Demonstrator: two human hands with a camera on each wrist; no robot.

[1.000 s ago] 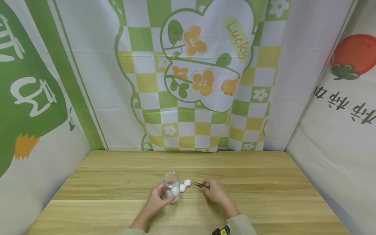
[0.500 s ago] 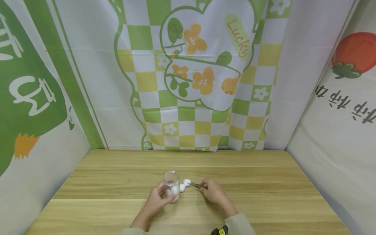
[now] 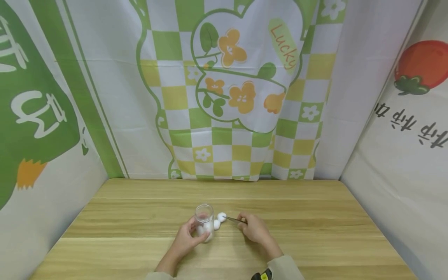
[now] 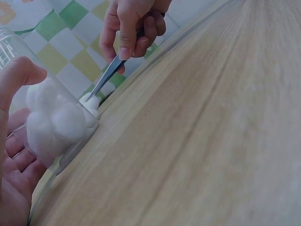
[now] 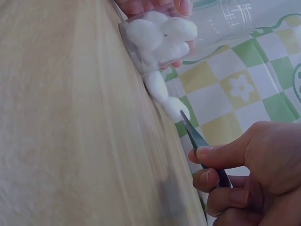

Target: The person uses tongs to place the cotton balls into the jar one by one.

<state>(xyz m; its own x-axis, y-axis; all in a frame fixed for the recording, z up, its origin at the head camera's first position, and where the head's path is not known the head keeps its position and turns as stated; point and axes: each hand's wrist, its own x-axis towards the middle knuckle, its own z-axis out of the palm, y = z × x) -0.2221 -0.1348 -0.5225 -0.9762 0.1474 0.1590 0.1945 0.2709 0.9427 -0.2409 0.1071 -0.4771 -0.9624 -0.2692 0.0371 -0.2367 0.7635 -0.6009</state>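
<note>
My left hand [image 3: 185, 240] grips a clear open-topped jar [image 3: 204, 213], thumb on the near side and fingers behind. Several white cotton balls [image 5: 146, 34] fill its lower part, seen through the wall. Two more cotton balls lie on the table just right of the jar: a nearer one [image 3: 217, 224] close against it, and a farther one [image 3: 222, 217] touching the first. In my right hand [image 3: 258, 228] a pair of metal tweezers [image 5: 196, 136] is pinched between thumb and fingers, pointing left. Its narrowed tips are at the farther cotton ball, pressing into its surface.
A wooden table [image 3: 140, 210] lies under everything, its back edge meeting a green and yellow checked cloth [image 3: 224, 155]. Printed white cloth walls stand at left and right. A black device with a yellow patch [image 3: 263, 275] sits at the right sleeve.
My right hand has shifted slightly left with the tweezers, and the tweezer arms look closer together. The farther cotton ball has moved slightly left. The left hand and jar stay put.
</note>
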